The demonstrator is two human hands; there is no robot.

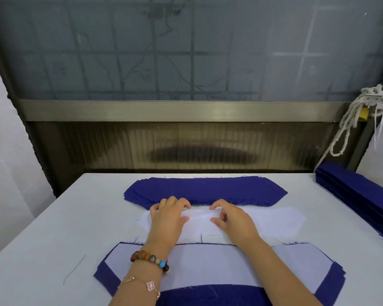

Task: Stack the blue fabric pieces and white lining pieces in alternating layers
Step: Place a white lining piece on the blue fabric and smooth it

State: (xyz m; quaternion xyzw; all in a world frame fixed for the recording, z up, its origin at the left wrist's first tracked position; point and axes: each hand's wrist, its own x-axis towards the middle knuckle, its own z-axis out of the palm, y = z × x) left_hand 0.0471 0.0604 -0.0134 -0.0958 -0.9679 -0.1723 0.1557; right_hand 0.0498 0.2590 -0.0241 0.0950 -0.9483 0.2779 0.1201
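1. White lining pile [274, 219] flat on the surface [53, 217], directly under the fingers. Left hand [168, 217] and right hand [232, 221] close together on its middle, with fingers curled onto the far edge, thumbs opposed, clamped on the lining.
2. Probably working the top lining sheet loose.
3. Roll thumb against fingers to part one sheet only. Check for a second sheet clinging, then lift both ends level to avoid creases.
4. Look nearward of the fingers before placing. Layered stack [208, 268] already topped in white, so take a blue piece first to keep the alternation.
5. Match edges and leave an even blue border.
6. Counted: one lining pile. Two blue piles: blue fabric stack [205, 191] just beyond the fingertips, second blue stack [352, 195] well right of the right fingers. One layered stack. Sheets within each too thin to count.
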